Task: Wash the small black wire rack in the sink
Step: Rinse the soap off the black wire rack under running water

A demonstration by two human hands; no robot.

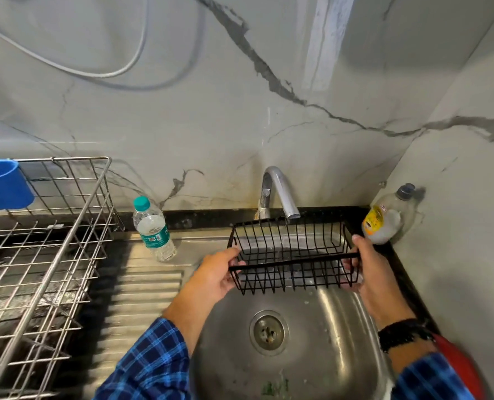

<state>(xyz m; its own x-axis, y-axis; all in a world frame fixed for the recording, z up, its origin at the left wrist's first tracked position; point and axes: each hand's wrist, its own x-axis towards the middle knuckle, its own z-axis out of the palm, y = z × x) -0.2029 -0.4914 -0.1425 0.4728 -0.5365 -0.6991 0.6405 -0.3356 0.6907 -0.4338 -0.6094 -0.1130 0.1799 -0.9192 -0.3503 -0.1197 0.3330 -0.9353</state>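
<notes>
Marble-look wall with dark veins filling the whole top half, grey cable looping across it upper left. Black desk edging the steel sink, round basin, drain in the middle, ribbed drainboard off to the left. Green gunk near the basin's front edge.

Big steel dish rack parked far left, well apart from the basin, blue cup hooked on its back corner. Water bottle with teal cap standing between dish rack and tap, just left of the basin. Chrome tap curving over the back of the sink, thin stream of water running down from the spout. Soap bottle leaning in the back right corner, yellow label, mostly empty. Something red at the lower right edge, can't tell what.

Small black wire rack held in the air over the basin, right under the spout, open side up, water passing through it. Left hand grasping the left end, fingers clenched round the top rail. Right hand same deal on the right end, thumb on the rim, fingers curled under behind the wires. Blue plaid sleeves on both arms, black band on the right wrist.
</notes>
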